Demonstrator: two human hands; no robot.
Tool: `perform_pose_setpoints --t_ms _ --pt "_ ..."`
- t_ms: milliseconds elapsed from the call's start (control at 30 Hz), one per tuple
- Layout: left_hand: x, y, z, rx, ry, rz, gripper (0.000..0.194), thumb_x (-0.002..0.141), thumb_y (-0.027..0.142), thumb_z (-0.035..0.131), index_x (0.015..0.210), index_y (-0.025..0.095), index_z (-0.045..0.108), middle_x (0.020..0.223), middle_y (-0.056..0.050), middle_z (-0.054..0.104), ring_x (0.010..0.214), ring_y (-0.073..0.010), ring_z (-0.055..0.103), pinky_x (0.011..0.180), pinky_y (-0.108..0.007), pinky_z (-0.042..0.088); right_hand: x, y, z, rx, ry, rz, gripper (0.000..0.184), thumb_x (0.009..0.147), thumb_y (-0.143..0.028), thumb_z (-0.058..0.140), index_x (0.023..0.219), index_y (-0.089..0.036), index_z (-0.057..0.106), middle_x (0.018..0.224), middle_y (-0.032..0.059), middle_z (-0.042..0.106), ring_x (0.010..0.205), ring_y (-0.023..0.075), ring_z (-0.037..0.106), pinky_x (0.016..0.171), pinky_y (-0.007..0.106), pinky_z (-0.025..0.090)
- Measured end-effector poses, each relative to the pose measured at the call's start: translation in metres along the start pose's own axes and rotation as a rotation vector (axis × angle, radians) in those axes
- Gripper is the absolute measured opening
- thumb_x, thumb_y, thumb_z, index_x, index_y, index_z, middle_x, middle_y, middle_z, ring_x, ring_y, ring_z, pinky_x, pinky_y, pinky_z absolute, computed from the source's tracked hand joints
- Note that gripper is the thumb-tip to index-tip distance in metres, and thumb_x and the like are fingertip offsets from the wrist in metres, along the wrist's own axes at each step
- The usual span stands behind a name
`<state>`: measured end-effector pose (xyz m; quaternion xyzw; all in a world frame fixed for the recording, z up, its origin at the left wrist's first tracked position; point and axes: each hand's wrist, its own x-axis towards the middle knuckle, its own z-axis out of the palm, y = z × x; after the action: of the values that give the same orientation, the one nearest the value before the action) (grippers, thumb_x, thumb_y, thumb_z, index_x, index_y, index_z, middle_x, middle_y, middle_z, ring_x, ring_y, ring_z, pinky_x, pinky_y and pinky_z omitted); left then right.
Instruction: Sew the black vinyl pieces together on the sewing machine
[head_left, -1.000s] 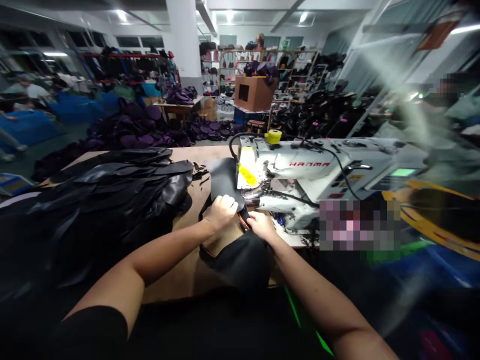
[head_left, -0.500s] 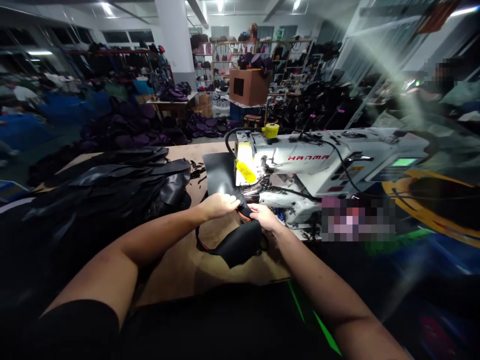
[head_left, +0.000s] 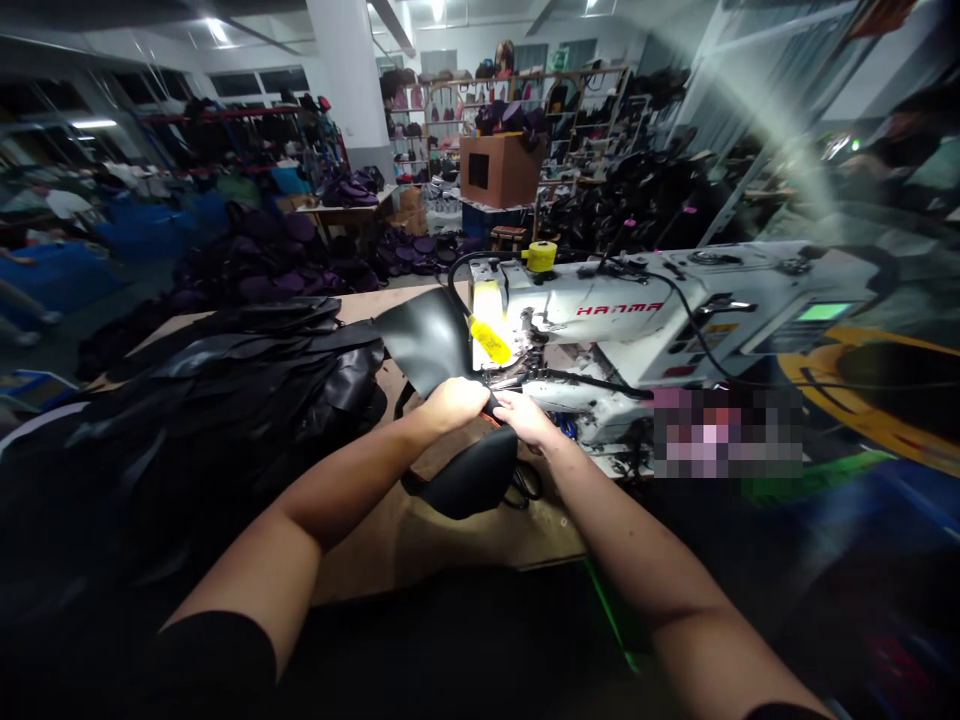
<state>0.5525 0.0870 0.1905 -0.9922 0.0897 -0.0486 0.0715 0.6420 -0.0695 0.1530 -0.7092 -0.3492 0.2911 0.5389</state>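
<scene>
A black sheet of leather-like material [head_left: 429, 338] lies at the needle end of a white sewing machine [head_left: 592, 310], with a loose black flap [head_left: 469, 478] bending down toward the front. My left hand [head_left: 456, 402] is closed on the material just left of the needle area. Close beside it, my right hand [head_left: 525, 418] pinches the same piece near a strip with an orange edge [head_left: 487, 420]. My hands cover part of the piece, and the needle itself cannot be made out.
Black cut pieces [head_left: 255, 390] are heaped on the left of the wooden table [head_left: 390, 550]. A yellow lamp cover [head_left: 491, 340] hangs at the machine head. Behind stand a cardboard box [head_left: 501, 170] and piles of dark purple bags [head_left: 292, 240].
My left hand has shifted slightly right, nearer my right hand. The upper part of the black sheet has swung left and lifted into a curve. Both hands keep hold of it.
</scene>
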Motion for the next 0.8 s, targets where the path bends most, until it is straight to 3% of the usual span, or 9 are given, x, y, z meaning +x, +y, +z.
perform_pose_setpoints --t_ms 100,200,333,533,667,800 --pt "0.004 0.008 0.004 0.008 0.016 -0.065 0.026 0.103 0.019 0.048 0.102 0.009 0.072 0.095 -0.015 0.075 0.086 -0.0263 0.072 0.076 -0.036 0.055 0.004 0.0 -0.003 -0.297 0.064 -0.015 0.015 0.079 -0.017 0.055 0.082 -0.017 0.069 0.087 0.0062 0.075 0.085 0.022 0.067 0.086 0.035 0.054" --pt "0.004 0.012 0.009 -0.018 0.017 -0.127 0.025 0.103 0.019 0.048 0.103 0.008 0.071 0.095 -0.016 0.074 0.085 -0.0269 0.072 0.075 -0.036 0.056 0.004 0.003 -0.006 -0.508 0.12 -0.028 0.012 0.079 -0.019 0.056 0.069 -0.019 0.062 0.072 0.0036 0.067 0.072 0.0192 0.058 0.073 0.031 0.047" --pt "0.003 0.013 0.015 -0.05 0.014 -0.154 0.022 0.101 0.018 0.051 0.101 0.009 0.071 0.095 -0.015 0.074 0.084 -0.0264 0.07 0.075 -0.036 0.055 0.004 0.01 -0.003 -0.419 0.119 -0.005 0.01 0.076 -0.02 0.055 0.067 -0.02 0.06 0.068 0.0012 0.063 0.068 0.017 0.053 0.065 0.028 0.04" --pt "0.004 0.013 0.026 -0.128 0.121 -0.228 0.026 0.101 0.02 0.05 0.101 0.008 0.073 0.094 -0.014 0.07 0.082 -0.0222 0.064 0.076 -0.033 0.052 0.016 0.015 0.01 -0.197 0.209 0.049 0.005 0.067 -0.019 0.052 0.066 -0.02 0.057 0.067 -0.0004 0.062 0.065 0.0156 0.051 0.062 0.026 0.039" --pt "-0.009 0.01 0.026 -0.133 0.258 -0.312 0.031 0.104 0.02 0.047 0.112 0.016 0.076 0.106 -0.013 0.067 0.099 -0.0257 0.06 0.083 -0.035 0.048 0.017 0.007 0.011 -0.37 0.223 0.025 0.011 0.074 -0.024 0.055 0.064 -0.02 0.058 0.069 0.0026 0.066 0.069 0.0174 0.055 0.064 0.028 0.041" --pt "-0.026 0.007 0.025 -0.097 0.283 -0.327 0.03 0.103 0.021 0.049 0.115 0.02 0.077 0.108 -0.012 0.066 0.101 -0.027 0.056 0.081 -0.036 0.043 0.004 -0.003 0.016 -0.532 0.27 0.047 0.019 0.086 -0.031 0.055 0.075 -0.02 0.065 0.08 0.0084 0.072 0.077 0.0218 0.063 0.073 0.031 0.046"
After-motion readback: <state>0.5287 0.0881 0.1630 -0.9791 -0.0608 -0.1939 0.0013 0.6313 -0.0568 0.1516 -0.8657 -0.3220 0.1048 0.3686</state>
